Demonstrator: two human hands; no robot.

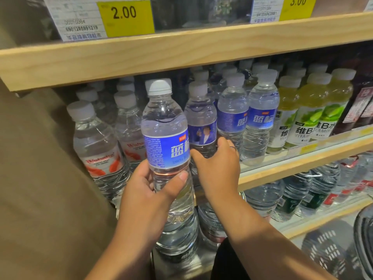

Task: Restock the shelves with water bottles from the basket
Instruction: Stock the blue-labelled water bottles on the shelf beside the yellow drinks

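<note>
Just left of the left hand [145,190] stand red-label bottles [99,146] on the shelf [282,173]; that hand grips a blue-label water bottle [165,128] by its lower body, upright before the shelf. Beside it the right hand [218,168] curls thumb and fingers round a second water bottle [199,118] standing on the shelf, with shelved blue-label bottles [260,110] and green drinks [310,110] beyond its fingers. The grey basket [331,253] lies below-right of that forearm.

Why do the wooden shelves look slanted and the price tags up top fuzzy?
Head view: the wide-angle lens likely tilts the wooden shelf; the price tag has smeared small print near the frame edge; the held bottle in the left hand is sharp, with light glare on its plastic; the basket at lower right is blurred.
</note>
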